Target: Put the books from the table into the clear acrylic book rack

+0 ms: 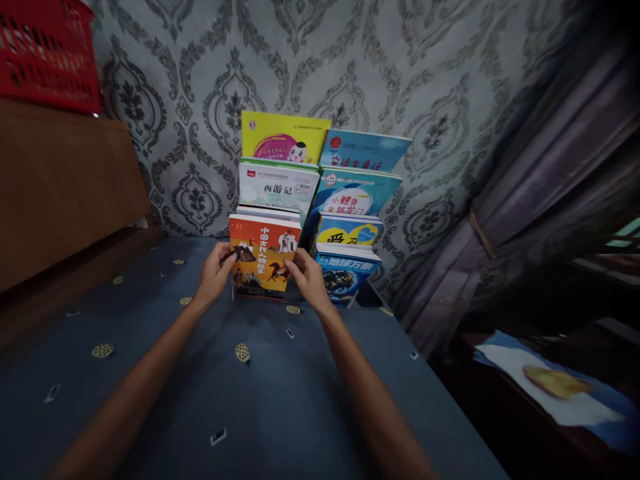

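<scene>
An orange book (265,257) with white Chinese lettering and painted figures stands upright at the front of the left row of books. My left hand (215,270) grips its left edge, thumb on the cover. On its right edge my right hand (307,275) pinches in the same way, the fingers behind mostly hidden. Behind it rise a white book (277,187) and a yellow book (285,137). In the right row stand a dark blue book (345,275), a yellow and blue book (347,231), a teal book (357,192) and a taller blue book (365,150).
The books stand on a blue patterned surface (175,373) against a patterned wall (210,100). A wooden cabinet (65,180) at left carries a red basket (47,53). A dark flat object (370,295) lies beside the right row. Grey-purple curtains (465,247) hang at right.
</scene>
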A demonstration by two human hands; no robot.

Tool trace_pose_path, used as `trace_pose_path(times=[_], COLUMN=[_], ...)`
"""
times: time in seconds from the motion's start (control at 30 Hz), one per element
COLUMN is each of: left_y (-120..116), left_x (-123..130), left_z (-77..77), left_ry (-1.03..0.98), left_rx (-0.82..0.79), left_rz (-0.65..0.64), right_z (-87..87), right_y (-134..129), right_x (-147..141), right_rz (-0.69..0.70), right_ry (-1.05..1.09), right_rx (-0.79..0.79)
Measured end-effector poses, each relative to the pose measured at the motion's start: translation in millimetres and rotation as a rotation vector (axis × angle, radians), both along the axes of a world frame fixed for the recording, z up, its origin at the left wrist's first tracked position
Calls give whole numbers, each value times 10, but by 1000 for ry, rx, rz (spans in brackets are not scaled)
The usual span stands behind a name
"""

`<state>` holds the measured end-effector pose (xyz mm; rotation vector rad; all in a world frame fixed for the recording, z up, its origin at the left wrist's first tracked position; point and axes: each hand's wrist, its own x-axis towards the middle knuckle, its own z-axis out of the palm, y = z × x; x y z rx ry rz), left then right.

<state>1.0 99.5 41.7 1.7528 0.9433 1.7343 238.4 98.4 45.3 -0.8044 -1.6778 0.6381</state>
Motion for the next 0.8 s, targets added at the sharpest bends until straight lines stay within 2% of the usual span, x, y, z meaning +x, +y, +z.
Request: trace_pose_path(times=[0.43, 0.63, 0.8], left_y=[-17, -56, -50], left_x=[14, 40, 30], left_z=[18, 52, 35], left_ry=[36, 23, 32], left_rx=[23, 46, 43], left_rz=[28, 27, 34], right_z=[8, -1, -49], right_y=[-27, -32, 2], right_x=[-9, -10, 10], right_rz=[-31, -98, -141], right_ry=[-16, -34, -67], right_rx=[33, 112, 100])
